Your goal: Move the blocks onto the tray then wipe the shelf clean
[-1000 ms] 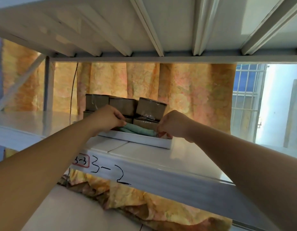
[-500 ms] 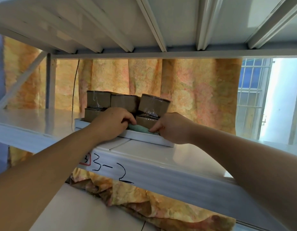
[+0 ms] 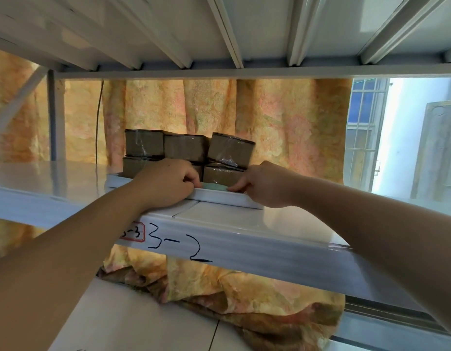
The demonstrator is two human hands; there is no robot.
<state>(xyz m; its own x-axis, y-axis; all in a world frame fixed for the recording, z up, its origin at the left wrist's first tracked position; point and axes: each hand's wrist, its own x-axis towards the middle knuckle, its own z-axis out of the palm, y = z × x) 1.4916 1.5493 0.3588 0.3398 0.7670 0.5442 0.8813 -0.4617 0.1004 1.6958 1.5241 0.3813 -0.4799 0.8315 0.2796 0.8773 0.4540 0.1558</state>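
My blocks [image 3: 189,150] sit stacked in the tray [image 3: 227,197] at twelve o'clock on the shelf [image 3: 244,219] — that part looks done. My left hand [image 3: 166,182] and right hand [image 3: 265,184] each pinch the green cloth [image 3: 214,186] at the tray's near rim — wiping remains.

At the centre of the frame a tray [image 3: 219,197] is set on the shelf [image 3: 257,219], with blocks [image 3: 186,148] stacked in two layers inside it. A cloth [image 3: 214,186] is laid in the tray before the blocks. A curtain [image 3: 282,122] is hung behind them.
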